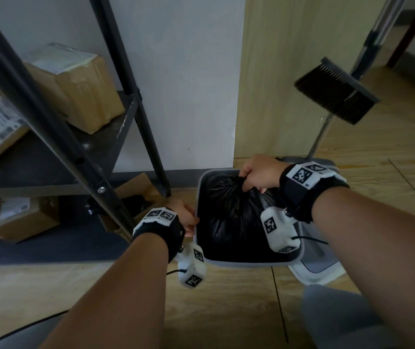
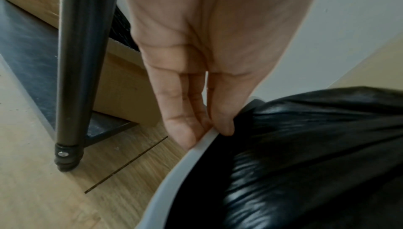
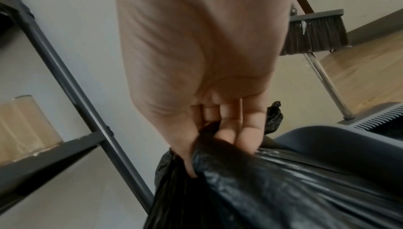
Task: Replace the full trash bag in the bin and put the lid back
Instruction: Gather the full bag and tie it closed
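Crinkled glossy black bag point(image 3: 283, 189)

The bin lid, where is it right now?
In the head view, the lid lies on the floor against the bin's right side, under the right forearm.

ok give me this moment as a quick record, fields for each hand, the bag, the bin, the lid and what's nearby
right hand: grips the gathered neck of the black trash bag
left hand: pinches the left rim of the grey bin, thumb inside, fingers outside
black trash bag: bunched at the top, body inside the bin
grey bin: on the wood floor, uncovered
lid: on the floor at the bin's right side
nearby: broom leaning behind the bin, metal shelf with cardboard boxes to the left
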